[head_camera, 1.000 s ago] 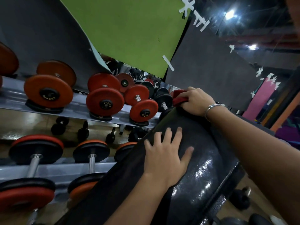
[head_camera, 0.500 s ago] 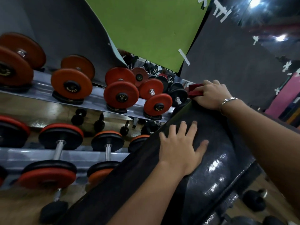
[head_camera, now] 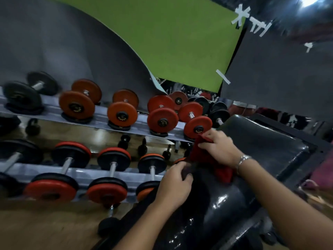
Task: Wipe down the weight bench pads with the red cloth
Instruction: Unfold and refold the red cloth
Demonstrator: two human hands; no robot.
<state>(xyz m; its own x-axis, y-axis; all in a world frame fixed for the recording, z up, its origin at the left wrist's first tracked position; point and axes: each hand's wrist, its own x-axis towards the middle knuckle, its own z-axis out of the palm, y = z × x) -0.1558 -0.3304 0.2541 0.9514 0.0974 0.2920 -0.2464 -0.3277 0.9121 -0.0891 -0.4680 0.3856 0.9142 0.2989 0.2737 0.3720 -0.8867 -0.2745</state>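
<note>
**Both hands at the left edge of the bench pad, red cloth under the right**

We see the right hand point(head_camera: 220, 147) curled down onto the red cloth point(head_camera: 219, 166), fingers bent and closed over its upper fold, pressing it against the black weight bench pad point(head_camera: 266, 147). The cloth lies bunched on the pad's left edge, partly draped over the side, with a lobe showing below the wrist and its metal bracelet point(head_camera: 242, 160). The left hand point(head_camera: 175, 184) is cupped around the same edge lower down, fingers curved over the pad and gripping it; it holds nothing else. The two hands are near each other but not touching.

We judge the main risk to be the cloth: gathered in a wad, it offers little wiping face, and the overhanging part may slip off the edge if the grip loosens. The glossy pad looks slick, so the bracing hand could slide. Just beside the pad stands the dumbbell rack point(head_camera: 100, 123); a wide stroke to the left could knock knuckles against the nearest red dumbbell point(head_camera: 197, 125).
</note>
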